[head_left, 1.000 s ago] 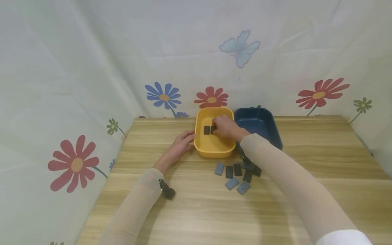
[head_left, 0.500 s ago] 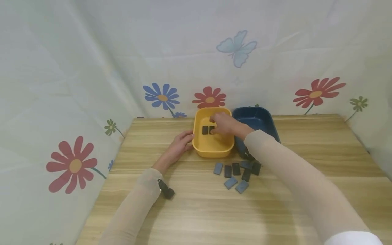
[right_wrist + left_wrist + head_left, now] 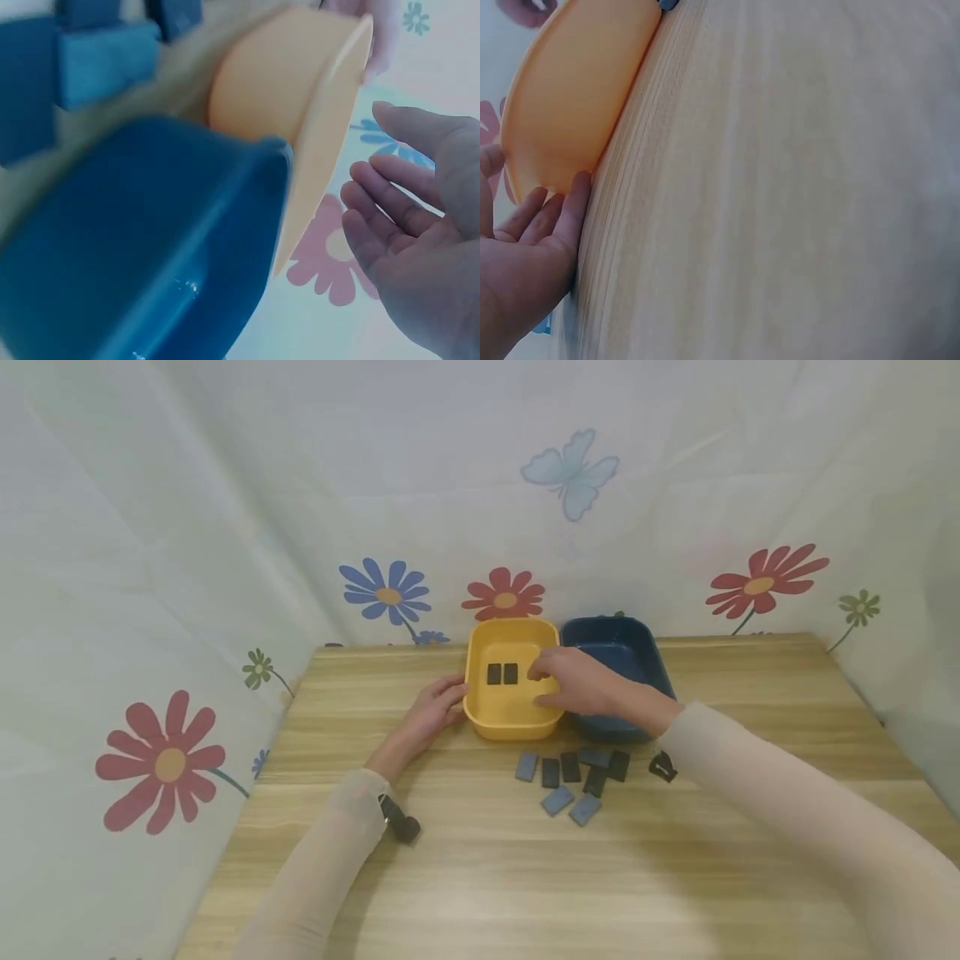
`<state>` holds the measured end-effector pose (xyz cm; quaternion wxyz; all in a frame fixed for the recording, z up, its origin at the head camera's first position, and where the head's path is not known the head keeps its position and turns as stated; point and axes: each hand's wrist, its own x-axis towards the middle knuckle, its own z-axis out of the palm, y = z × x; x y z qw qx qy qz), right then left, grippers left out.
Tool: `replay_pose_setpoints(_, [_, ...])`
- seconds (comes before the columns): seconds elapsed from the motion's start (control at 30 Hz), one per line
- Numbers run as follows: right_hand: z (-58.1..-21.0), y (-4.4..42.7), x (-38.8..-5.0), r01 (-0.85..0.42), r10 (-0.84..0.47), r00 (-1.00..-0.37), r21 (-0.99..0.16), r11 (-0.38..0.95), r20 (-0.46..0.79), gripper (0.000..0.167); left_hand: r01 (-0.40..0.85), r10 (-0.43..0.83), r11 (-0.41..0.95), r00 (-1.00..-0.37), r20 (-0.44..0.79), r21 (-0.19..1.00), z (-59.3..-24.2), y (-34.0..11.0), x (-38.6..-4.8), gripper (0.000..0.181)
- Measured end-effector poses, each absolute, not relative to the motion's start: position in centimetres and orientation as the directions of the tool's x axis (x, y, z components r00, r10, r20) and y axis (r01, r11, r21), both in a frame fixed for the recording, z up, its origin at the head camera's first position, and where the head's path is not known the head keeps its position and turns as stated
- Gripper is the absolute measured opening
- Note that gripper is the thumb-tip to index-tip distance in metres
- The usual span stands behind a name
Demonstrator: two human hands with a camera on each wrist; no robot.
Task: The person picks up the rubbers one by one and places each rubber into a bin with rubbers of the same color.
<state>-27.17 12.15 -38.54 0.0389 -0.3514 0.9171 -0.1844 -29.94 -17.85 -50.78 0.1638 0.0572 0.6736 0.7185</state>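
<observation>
In the head view, the right grip is hiding part of the blue bin, and the right sleeve is running off the near right corner. The right wrist view is blurring the tiles and cutting one off at left. The left wrist view's top edge is cropping the yellow bin.

A yellow tray, round-cornered and open-topped, stands upright at the centre of the frame on the counter. Two small black oblong tiles lie flat inside, side by side, slightly apart. The left grip touches the tray's left wall; the right grip, fingers parted, is over its right rim. Below the tray, eight loose tiles, black and grey-blue, lie clustered at mixed angles.
</observation>
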Motion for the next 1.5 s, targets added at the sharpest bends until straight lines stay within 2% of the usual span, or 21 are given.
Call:
replay_pose_setpoints(0.3, [-40.7, 14.5, -20.8, -0.707, -0.679, -0.688, -0.444, 0.550, 0.256, 0.037, -0.146, 0.298, -0.020, -0.945, -0.133, 0.989, -50.7, -17.9, -30.1, 0.052])
replay_pose_setpoints(0.5, [-43.3, 15.2, -18.5, -0.707, -0.701, -0.678, -0.455, 0.541, 0.221, 0.038, -0.158, 0.293, -0.026, -0.945, -0.143, 0.987, -51.1, -17.7, -30.1, 0.051])
replay_pose_setpoints(0.63, [-45.3, 15.1, -18.4, -0.695, -0.700, -0.684, -0.475, 0.540, 0.206, 0.038, -0.163, 0.291, -0.024, -0.945, -0.149, 0.986, -51.2, -17.8, -30.1, 0.051])
replay_pose_setpoints(0.93, [-47.7, 15.1, -18.8, -0.722, -0.706, -0.668, -0.434, 0.539, 0.236, 0.037, -0.155, 0.292, -0.019, -0.946, -0.143, 0.988, -51.1, -17.7, -30.0, 0.053])
replay_pose_setpoints(1.27, [-47.5, 15.0, -19.3, -0.717, -0.712, -0.672, -0.420, 0.556, 0.204, 0.031, -0.140, 0.291, -0.028, -0.948, -0.126, 0.990, -50.7, -17.6, -30.0, 0.054])
replay_pose_setpoints(1.5, [-47.1, 14.5, -19.1, -0.723, -0.729, -0.666, -0.376, 0.580, 0.157, 0.032, -0.162, 0.294, -0.034, -0.945, -0.144, 0.986, -50.7, -17.6, -29.7, 0.051])
